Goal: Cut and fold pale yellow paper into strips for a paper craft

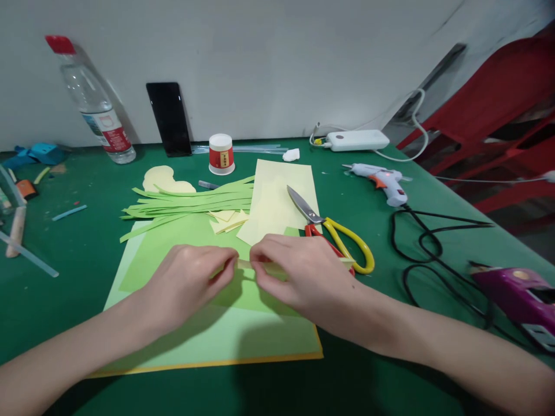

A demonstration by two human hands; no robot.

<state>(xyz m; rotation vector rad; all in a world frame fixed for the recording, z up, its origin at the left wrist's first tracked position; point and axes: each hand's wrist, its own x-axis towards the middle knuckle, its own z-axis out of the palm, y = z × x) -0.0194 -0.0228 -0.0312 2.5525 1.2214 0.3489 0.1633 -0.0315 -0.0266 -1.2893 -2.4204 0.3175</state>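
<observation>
Between my two hands runs a narrow pale-yellow strip [244, 264], thin like paper or foam sheet. My left hand [191, 283] pinches its left end between thumb and fingers. Close beside it, my right hand [299, 274] pinches the strip too, and its other end sticks out past that hand. Below lie light green sheets [182, 335]. Behind my hands are a pale-yellow sheet [277, 190], pale-yellow scraps [232, 221] and a bundle of green strips [195, 200]. Scissors [318, 218] with red and yellow handles rest partly on the yellow sheet, blades apart, partly hidden by my right hand.
A glue gun [384, 180] and its black cable lie right, near a purple device [515, 297]. Along the wall stand a water bottle [97, 107], a phone [169, 119], a paper cup [221, 155] and a white power strip [358, 140]. Red chairs [494, 104] stand beyond the table.
</observation>
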